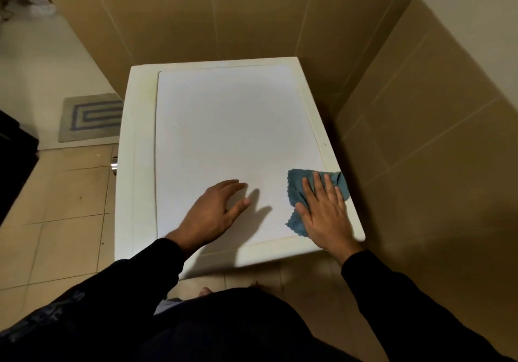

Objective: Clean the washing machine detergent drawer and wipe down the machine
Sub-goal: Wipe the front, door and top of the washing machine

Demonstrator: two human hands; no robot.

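My right hand [325, 210] lies flat, fingers spread, pressing the blue cloth [297, 190] onto the near right corner of the washing machine's top [224, 126]; my left hand [215, 210] rests open on the lid beside it, gripping nothing. With no real grip on the cloth, a fast sweep could bunch it or push it off the right edge into the gap by the tiled wall [420, 126]. The detergent drawer is out of view, probably below the front edge.

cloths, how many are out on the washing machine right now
1: a blue cloth at the near right corner of the washing machine top, under the right hand. None other in view.
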